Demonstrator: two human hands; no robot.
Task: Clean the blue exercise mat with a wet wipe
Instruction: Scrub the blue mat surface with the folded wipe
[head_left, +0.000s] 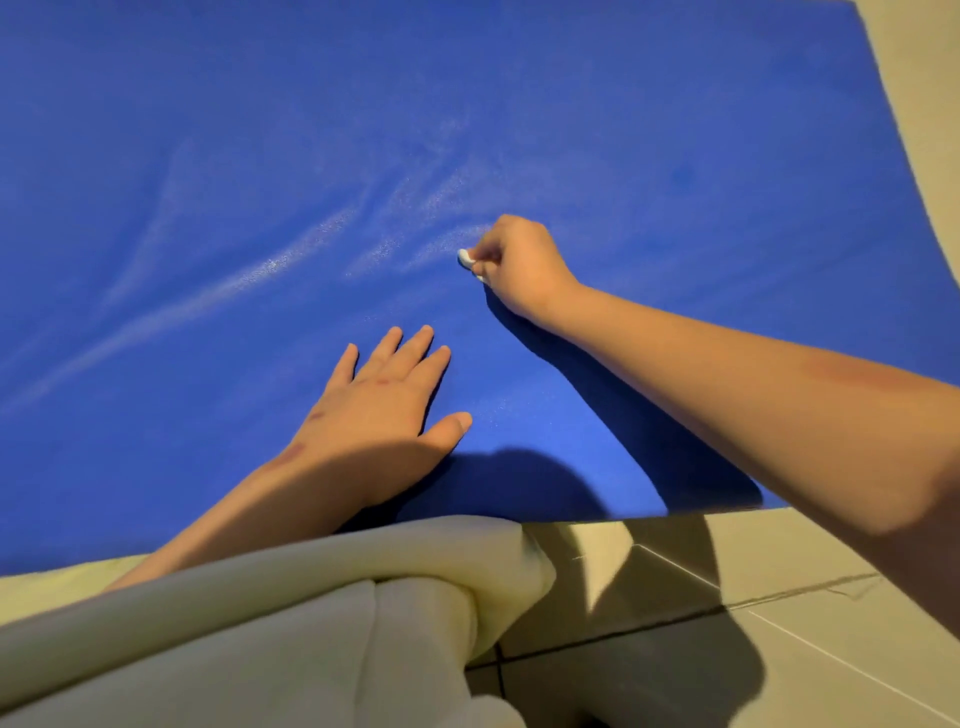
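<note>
Blue exercise mat (208, 130) is lying flat on the tiled floor (779, 623) and running off the left of view, so I'm judging its long axis as left to right. My right hand (519, 265) is pinching a small wadded wet wipe (466, 258) in curled fingers, pressing it to the mat. Pale damp-looking streaks (249, 275) are fanning leftward from the wipe; the unstreaked stretch is lying to its right, nearer this hand. My left hand (384, 410) is resting flat, fingers spread, holding nothing.
</note>
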